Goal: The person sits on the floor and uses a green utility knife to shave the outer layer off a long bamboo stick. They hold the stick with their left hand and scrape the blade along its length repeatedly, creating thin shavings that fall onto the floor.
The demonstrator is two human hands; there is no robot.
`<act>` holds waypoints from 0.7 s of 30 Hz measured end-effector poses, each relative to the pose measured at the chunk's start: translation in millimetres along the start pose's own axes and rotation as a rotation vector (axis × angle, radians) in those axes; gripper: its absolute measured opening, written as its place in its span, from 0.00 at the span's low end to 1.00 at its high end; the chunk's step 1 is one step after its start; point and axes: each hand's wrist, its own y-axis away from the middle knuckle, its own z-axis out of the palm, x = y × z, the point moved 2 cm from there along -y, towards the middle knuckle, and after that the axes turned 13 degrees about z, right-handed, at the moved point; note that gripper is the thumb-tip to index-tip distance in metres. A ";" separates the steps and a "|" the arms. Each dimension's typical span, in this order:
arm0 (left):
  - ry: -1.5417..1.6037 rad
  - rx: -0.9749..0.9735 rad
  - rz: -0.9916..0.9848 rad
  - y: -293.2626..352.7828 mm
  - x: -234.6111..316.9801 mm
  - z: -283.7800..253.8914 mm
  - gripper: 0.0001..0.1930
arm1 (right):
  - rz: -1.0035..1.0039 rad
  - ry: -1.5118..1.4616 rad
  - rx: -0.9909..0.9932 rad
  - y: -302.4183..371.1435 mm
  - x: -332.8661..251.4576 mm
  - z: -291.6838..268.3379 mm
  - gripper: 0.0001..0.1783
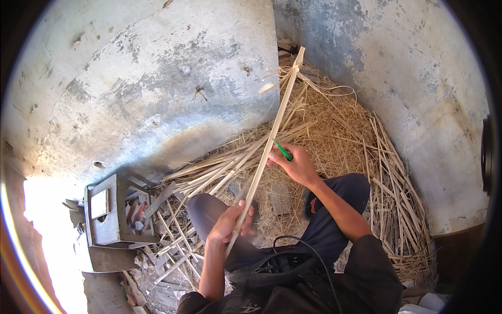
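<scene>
A long, pale bamboo strip [279,116] slants up and away from my lap, with curled shavings hanging near its far end. My left hand [228,222] is closed around its lower part, above my left thigh. Farther up the strip, my right hand [297,163] is closed on a slim green stick-like tool [283,150], whose upper tip sits against or just beside the strip's right edge. I cannot tell whether it is a pen or a knife handle. The fingertips of my right hand also seem to touch the strip.
Fine shavings [329,118] are heaped ahead of my legs. Split bamboo strips [400,214] lie along the right wall, and more strips [219,167] lie at the left. A small wooden stool [112,214] lies beside the bright opening. Bare, stained walls [157,68] close in the corner.
</scene>
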 end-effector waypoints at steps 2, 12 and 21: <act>-0.010 -0.031 0.012 -1.5 1.8 3.8 0.27 | -0.092 -0.236 -0.006 -7.0 12.9 4.6 0.17; -0.628 0.024 0.348 12.4 11.3 -2.1 0.23 | 0.096 -0.410 0.091 -9.5 8.3 -21.3 0.16; -0.566 -0.126 0.227 26.2 25.3 -8.1 0.17 | 0.084 -0.477 0.177 -7.7 1.0 -35.6 0.16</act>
